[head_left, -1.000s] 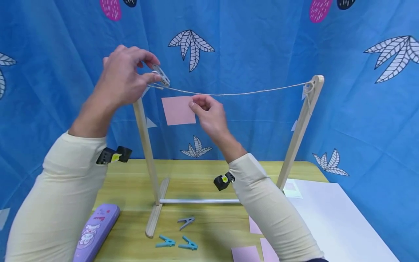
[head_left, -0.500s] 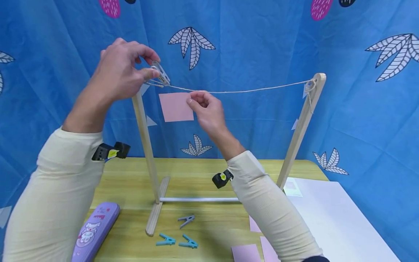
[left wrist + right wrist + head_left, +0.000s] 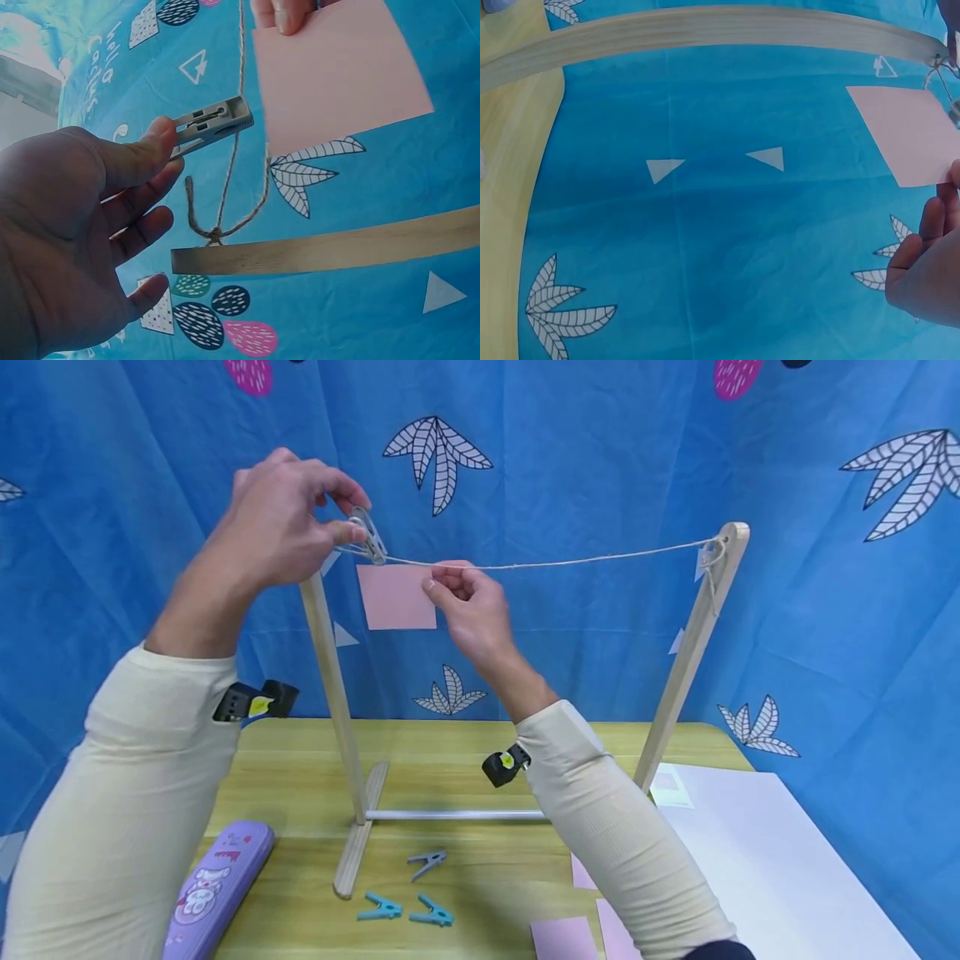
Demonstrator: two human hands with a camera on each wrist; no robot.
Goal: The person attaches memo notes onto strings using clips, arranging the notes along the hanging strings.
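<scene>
Pinching a gray clothespin [image 3: 369,537] at the upper left of the head view, a person's left hand [image 3: 281,531] has its grip nearly closed, thumb and forefinger on the pin's handles. The pin's far end meets a thin string [image 3: 585,561]; whether it clamps the string is hard to tell. Just below the string, left of the frame's upper center, is a square of pink paper [image 3: 396,597]. The right hand [image 3: 476,610] pinches it at its upper right corner, that grip narrowed to the paper's thickness.

The string runs between a left wooden post [image 3: 330,693] and a right wooden post [image 3: 690,652], with a pale rod [image 3: 457,815] low between them. On the wood-grain surface [image 3: 435,768], at lower center, lie a gray-blue clip [image 3: 427,862] and two teal clips [image 3: 431,912]. At lower left is a purple case [image 3: 221,893]; more pink sheets [image 3: 564,939] lie at the bottom, right of center, and a white board [image 3: 787,860] fills the lower right. Behind hangs a blue curtain [image 3: 585,468] printed with white leaves.
</scene>
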